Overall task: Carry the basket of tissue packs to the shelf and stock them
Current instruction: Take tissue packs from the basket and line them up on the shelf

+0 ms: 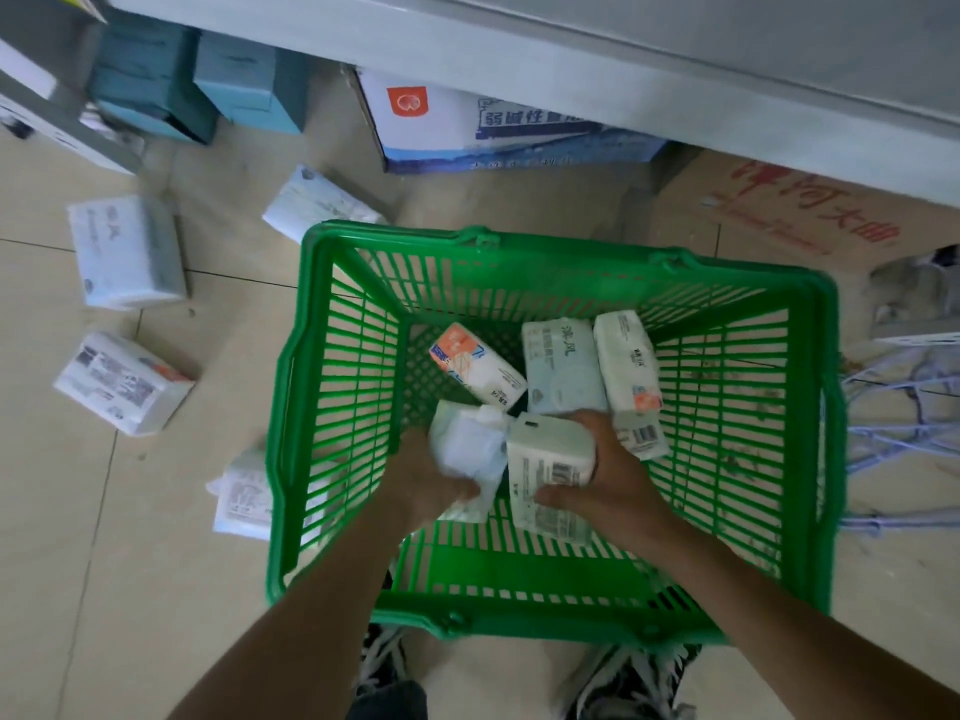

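The right hand (605, 478) was clamped around a rectangular, film-wrapped tissue pack (549, 472) and the left hand (428, 478) around a blurred, crumpled soft pack (470, 454), both inside the green slatted plastic basket (810, 459) on the tiled floor (104, 511), with three packs lying beyond them.

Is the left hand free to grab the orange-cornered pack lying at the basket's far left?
Probably not yet: the left hand already grips a white pack. The orange-cornered pack lies uncovered just beyond it.
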Tool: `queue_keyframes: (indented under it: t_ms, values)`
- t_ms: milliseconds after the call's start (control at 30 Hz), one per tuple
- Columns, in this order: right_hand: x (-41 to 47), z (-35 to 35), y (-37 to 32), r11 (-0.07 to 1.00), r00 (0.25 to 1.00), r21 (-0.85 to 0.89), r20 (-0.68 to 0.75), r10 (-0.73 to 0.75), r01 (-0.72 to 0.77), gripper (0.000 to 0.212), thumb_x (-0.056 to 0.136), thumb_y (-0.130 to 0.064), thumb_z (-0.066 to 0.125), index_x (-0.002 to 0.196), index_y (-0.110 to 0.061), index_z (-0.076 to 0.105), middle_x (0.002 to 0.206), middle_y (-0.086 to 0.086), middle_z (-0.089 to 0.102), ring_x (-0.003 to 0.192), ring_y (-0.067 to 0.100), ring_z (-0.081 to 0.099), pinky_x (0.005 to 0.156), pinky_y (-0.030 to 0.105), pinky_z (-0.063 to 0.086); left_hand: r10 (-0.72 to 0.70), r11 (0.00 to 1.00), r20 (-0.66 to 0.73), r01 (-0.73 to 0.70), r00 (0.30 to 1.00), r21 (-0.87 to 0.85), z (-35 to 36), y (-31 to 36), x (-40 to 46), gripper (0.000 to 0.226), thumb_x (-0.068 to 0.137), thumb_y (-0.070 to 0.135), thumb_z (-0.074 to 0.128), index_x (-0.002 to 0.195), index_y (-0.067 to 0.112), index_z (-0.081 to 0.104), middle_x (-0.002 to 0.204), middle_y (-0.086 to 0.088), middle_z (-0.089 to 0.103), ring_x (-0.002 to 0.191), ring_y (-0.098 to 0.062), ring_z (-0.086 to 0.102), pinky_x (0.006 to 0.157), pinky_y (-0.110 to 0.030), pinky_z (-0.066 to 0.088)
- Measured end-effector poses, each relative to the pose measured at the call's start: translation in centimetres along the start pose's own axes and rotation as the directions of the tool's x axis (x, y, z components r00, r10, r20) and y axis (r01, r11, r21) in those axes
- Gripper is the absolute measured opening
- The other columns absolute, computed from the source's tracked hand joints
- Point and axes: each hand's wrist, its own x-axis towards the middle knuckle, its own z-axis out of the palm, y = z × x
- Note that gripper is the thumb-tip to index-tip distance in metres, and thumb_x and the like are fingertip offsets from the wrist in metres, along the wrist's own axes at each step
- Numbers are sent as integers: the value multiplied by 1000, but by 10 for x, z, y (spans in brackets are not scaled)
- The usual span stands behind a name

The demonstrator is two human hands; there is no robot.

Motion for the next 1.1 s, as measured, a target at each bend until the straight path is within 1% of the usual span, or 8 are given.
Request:
queue_keyframes:
  t_ms: [167, 333, 400, 567, 733, 833, 933, 1100]
  values:
    - [-17, -20, -31, 996, 994, 53, 85, 73, -78, 79, 67, -29, 98, 120, -57, 47, 107, -25, 79, 93, 0, 78, 76, 20, 63, 81, 994, -1, -81, 997, -75, -16, 5, -39, 76, 70, 11, 93, 128, 20, 45, 115, -4, 65, 100, -28, 69, 82, -47, 65]
    - [-38, -44, -84, 985, 996, 153, 38, 80, -85, 82, 57, -37, 99, 124, -30, 53, 103, -11, 83, 89, 9, 82, 67, 22, 62, 85, 965, -97, -106, 992, -239, -43, 14, -96, 62, 71, 5, 91, 124, 15, 62, 103, 1, 75, 85, -12, 73, 54, -12, 55]
    - [-49, -54, -115, 984, 997, 160, 42, 69, -75, 80, 57, -37, 97, 124, -25, 55, 103, -5, 84, 88, 15, 83, 65, 21, 62, 73, 952, -93, -98, 993, -291, -59, 26, -121, 56, 71, 7, 92, 119, 18, 65, 99, -1, 77, 79, -9, 74, 51, -9, 52]
    - [-84, -73, -206, 990, 999, 135, 17, 30, -32, 67, 64, -26, 100, 116, -26, 59, 97, -7, 84, 81, 14, 83, 65, 32, 61, 132, 921, -35, -136, 991, -365, -116, 75, -187, 56, 60, 23, 83, 113, 25, 66, 94, -2, 79, 82, -17, 75, 57, -18, 55]
    - [-151, -81, -303, 989, 999, 142, -43, -33, 38, 57, 55, -35, 100, 102, -28, 70, 93, -4, 85, 81, 15, 83, 71, 32, 63, 219, 873, -38, -214, 975, -438, -187, 140, -271, 56, 57, 18, 81, 111, 22, 67, 80, 3, 77, 65, -5, 70, 52, -16, 52]
    - [-199, -83, -363, 986, 997, 152, -45, -62, 68, 43, 59, -29, 99, 94, -28, 74, 90, -8, 85, 78, 11, 83, 64, 24, 64, 270, 866, -21, -252, 963, -431, -230, 179, -336, 54, 59, 19, 80, 112, 19, 67, 89, -1, 77, 79, -18, 70, 64, -25, 54]
    - [-248, -85, -431, 985, 995, 139, -17, -96, 97, 31, 68, -22, 97, 94, -26, 79, 93, -2, 86, 82, 15, 83, 78, 35, 65, 306, 849, -29, -287, 952, -444, -274, 211, -410, 54, 64, 13, 81, 116, 13, 66, 101, -16, 73, 88, -29, 64, 75, -35, 50]
    - [-332, -97, -530, 970, 986, 181, -79, -149, 161, 48, 68, -18, 96, 107, 0, 74, 95, 12, 84, 88, 28, 83, 88, 51, 64, 364, 813, -43, -340, 930, -472, -335, 234, -528, 62, 62, 16, 77, 121, 3, 65, 95, -14, 68, 86, -28, 63, 73, -34, 51]
